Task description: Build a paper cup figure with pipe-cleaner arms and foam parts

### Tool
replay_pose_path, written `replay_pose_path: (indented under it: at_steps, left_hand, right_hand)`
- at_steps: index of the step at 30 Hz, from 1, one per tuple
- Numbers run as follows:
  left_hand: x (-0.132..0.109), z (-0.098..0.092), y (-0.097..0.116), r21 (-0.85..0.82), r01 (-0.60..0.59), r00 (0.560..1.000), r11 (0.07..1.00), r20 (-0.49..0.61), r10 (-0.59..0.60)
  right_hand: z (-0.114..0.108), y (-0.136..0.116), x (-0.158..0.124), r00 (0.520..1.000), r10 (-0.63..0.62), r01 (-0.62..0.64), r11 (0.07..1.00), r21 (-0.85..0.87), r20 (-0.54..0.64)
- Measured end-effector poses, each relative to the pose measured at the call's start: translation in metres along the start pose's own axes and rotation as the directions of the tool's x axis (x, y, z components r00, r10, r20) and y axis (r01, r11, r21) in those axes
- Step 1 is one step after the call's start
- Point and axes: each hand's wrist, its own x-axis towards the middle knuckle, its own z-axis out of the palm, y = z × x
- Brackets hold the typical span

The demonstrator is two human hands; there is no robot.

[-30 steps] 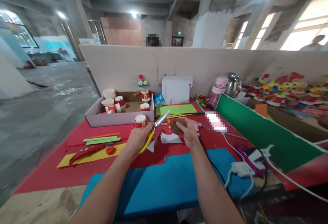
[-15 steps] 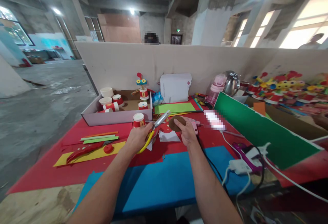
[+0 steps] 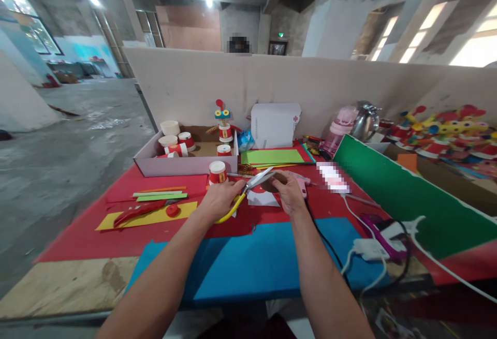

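My left hand (image 3: 220, 202) is closed on the yellow handles of a pair of scissors (image 3: 235, 208), whose silver blades stand slightly apart and point right. Between the fingers of my right hand (image 3: 291, 192) is a round piece of brown cardboard (image 3: 268, 184). The blade tips reach the upper left edge of the cardboard; whether they touch it I cannot tell. Just beyond my left hand a red and white paper cup (image 3: 218, 173) stands upside down. A white paper scrap (image 3: 264, 199) lies below the cardboard. Right of it sits a pink glue gun (image 3: 302, 183), partly hidden by my right hand.
A shallow box (image 3: 186, 166) with several paper cups and a cup figure stands at the back left. Red-handled pliers (image 3: 135, 214) lie on a yellow strip (image 3: 190, 209). Cables run from a purple power strip (image 3: 388, 240) beside a green-sided box (image 3: 407, 194).
The scissors and the brown cardboard have come together, with the blades now at the cardboard's edge. My right hand has turned the cardboard, and the whole view has shifted slightly.
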Motion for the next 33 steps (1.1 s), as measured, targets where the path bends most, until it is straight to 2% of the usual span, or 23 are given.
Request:
replay_pose_path:
  at_steps: [11,33]
  left_hand:
    - [-0.0003,-0.0025,0.0002,-0.022,0.004,1.000,1.000,0.013,-0.004]
    - [0.0016,0.0031,-0.0025,-0.019,0.024,1.000,1.000,0.012,-0.023]
  right_hand:
    - [0.0007,-0.0005,-0.0030,0.996,0.036,-0.037,0.999,0.005,0.078]
    - [-0.0002,0.0006,-0.0015,0.997,0.027,-0.024,0.999,-0.042,0.072]
